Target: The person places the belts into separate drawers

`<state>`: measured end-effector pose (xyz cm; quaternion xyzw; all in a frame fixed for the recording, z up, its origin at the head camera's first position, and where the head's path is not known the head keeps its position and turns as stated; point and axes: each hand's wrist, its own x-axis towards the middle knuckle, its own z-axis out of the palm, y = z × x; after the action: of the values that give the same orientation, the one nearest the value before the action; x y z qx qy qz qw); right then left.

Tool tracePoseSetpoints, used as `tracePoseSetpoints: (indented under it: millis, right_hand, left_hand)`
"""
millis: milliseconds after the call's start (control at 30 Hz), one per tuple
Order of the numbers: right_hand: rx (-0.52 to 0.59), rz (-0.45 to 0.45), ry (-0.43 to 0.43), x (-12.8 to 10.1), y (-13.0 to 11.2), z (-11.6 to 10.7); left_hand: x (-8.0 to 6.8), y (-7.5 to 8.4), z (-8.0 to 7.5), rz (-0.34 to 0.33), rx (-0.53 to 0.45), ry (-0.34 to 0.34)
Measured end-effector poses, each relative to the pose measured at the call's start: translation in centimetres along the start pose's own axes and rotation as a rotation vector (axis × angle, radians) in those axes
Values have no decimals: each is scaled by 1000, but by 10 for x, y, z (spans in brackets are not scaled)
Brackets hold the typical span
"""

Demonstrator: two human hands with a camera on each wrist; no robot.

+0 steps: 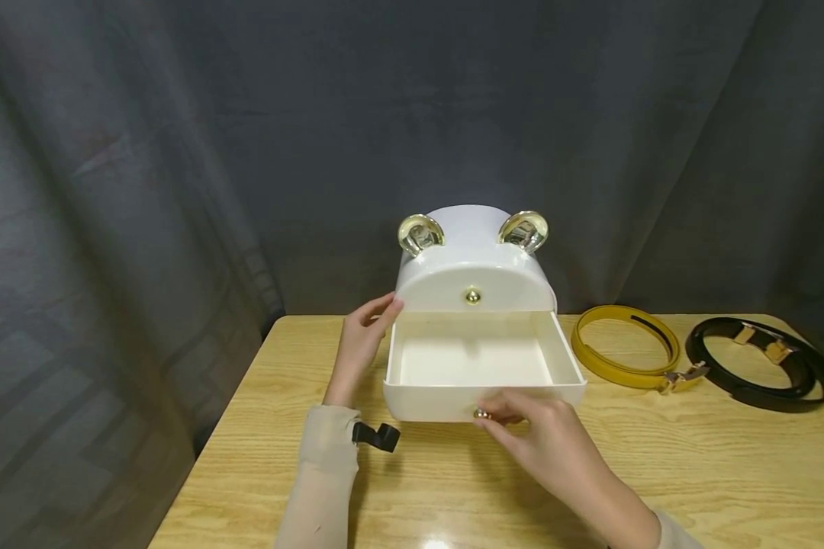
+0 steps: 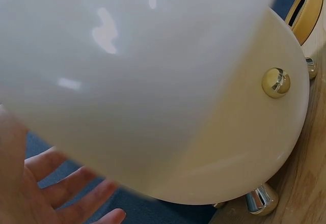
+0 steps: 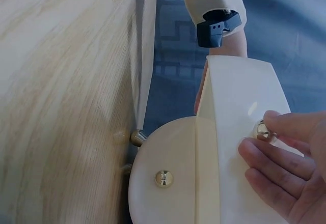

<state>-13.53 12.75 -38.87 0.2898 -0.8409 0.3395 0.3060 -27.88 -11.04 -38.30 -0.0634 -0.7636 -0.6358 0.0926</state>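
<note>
A white rounded storage box (image 1: pixel 468 240) with two gold ears (image 1: pixel 524 231) stands on the table. Its middle drawer (image 1: pixel 429 404) is pulled out, and the bare white floor inside shows. My right hand (image 1: pixel 545 435) pinches the drawer's gold knob (image 3: pixel 263 131) between thumb and index finger, the other fingers near the drawer front. At the box's left side, my left hand (image 1: pixel 365 339) rests its fingertips close by the drawer opening; in the left wrist view its fingers (image 2: pixel 71 183) are spread and relaxed. Below the drawer, a half-round front carries another gold knob (image 2: pixel 276 83).
To the right of the box lie a coiled yellow belt (image 1: pixel 597 366) and a coiled black belt (image 1: pixel 769 396). The wooden table (image 1: pixel 261 457) ends at a dark curtain (image 1: pixel 316 152) behind. Small gold feet (image 2: pixel 262 200) hold the box up.
</note>
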Motion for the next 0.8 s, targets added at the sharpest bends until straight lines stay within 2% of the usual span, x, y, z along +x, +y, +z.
tracePoseSetpoints:
  millis: [267, 500, 800]
  right_hand:
    - [8, -19, -8, -4, 0, -5]
    - [-30, -75, -12, -10, 2, -8]
    - [-24, -64, 7, -22, 6, -17]
  left_hand:
    - [0, 0, 0, 1, 7, 2]
    - [1, -2, -1, 0, 3, -5]
    - [0, -1, 1, 6, -3, 7]
